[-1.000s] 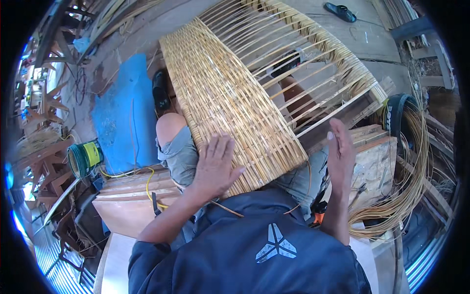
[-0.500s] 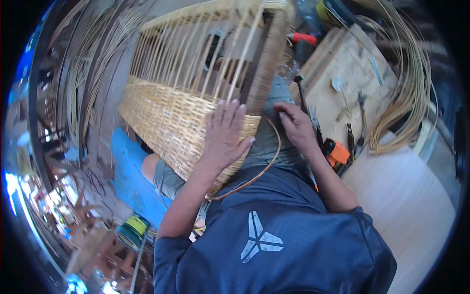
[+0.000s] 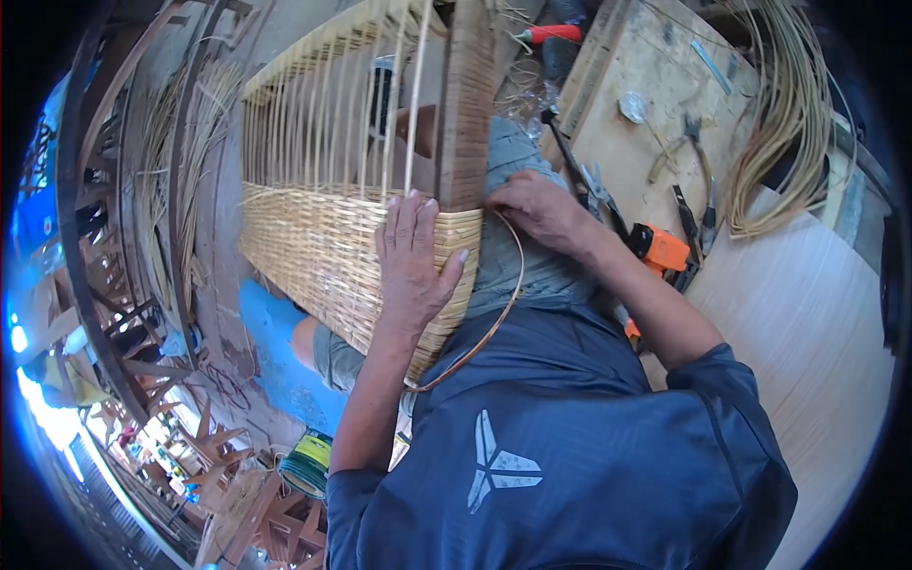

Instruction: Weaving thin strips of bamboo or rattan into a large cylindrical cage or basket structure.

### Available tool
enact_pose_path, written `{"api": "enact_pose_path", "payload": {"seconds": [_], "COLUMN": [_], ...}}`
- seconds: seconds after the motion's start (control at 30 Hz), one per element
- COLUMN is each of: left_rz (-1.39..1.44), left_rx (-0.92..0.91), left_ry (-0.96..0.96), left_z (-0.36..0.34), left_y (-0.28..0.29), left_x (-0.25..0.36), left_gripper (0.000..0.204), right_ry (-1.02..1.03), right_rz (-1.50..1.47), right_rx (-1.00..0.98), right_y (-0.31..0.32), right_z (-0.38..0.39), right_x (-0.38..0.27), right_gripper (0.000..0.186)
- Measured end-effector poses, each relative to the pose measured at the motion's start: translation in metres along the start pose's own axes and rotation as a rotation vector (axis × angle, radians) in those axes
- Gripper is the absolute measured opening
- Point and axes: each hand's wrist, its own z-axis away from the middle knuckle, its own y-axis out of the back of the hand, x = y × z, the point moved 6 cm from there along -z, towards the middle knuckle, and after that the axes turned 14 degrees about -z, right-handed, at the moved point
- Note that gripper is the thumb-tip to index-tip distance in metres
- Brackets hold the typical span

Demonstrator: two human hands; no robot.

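Observation:
Across my lap leans a rattan panel (image 3: 304,242), tightly woven in its near part, with bare upright canes (image 3: 332,133) beyond the weave. A dark wooden post (image 3: 467,114) forms its right side. My left hand (image 3: 415,266) lies on the weave near that post, fingers stretched out and thumb apart. Beside the post's right edge, my right hand (image 3: 540,211) has its fingers pinched together at the end of a thin rattan strand (image 3: 508,304). The strand loops down over my shirt to the panel's near corner. The fingertips are partly hidden.
On the right, a wooden board (image 3: 608,104) bears pliers (image 3: 698,152) and other tools. An orange-and-black tool (image 3: 660,249) lies near my right forearm. A coil of rattan canes (image 3: 793,123) hangs at the far right. A blue seat (image 3: 285,342) and a green-yellow roll (image 3: 309,464) are at left.
My right hand has moved left to the post's edge and closed on the strand, from loosely curled fingers. My left hand stays on the weave. The view has shifted, and the panel stands more upright in it.

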Motion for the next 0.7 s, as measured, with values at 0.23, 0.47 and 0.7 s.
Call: {"api": "enact_pose_path", "payload": {"seconds": [0.23, 0.47, 0.7], "left_rz": [-0.075, -0.258, -0.318], "left_rx": [0.197, 0.022, -0.144], "left_ry": [0.291, 0.460, 0.318], "left_z": [0.004, 0.001, -0.023], "left_y": [-0.001, -0.059, -0.089], "left_x": [-0.145, -0.323, -0.375], "left_gripper": [0.040, 0.040, 0.038], "right_ry": [0.240, 0.253, 0.279], "right_rz": [0.270, 0.530, 0.466], "right_rx": [-0.024, -0.535, -0.670], "right_y": [0.014, -0.005, -0.009], "right_z": [-0.039, -0.084, -0.100], "right_x": [-0.049, -0.059, -0.052], "right_gripper": [0.051, 0.061, 0.053]}}
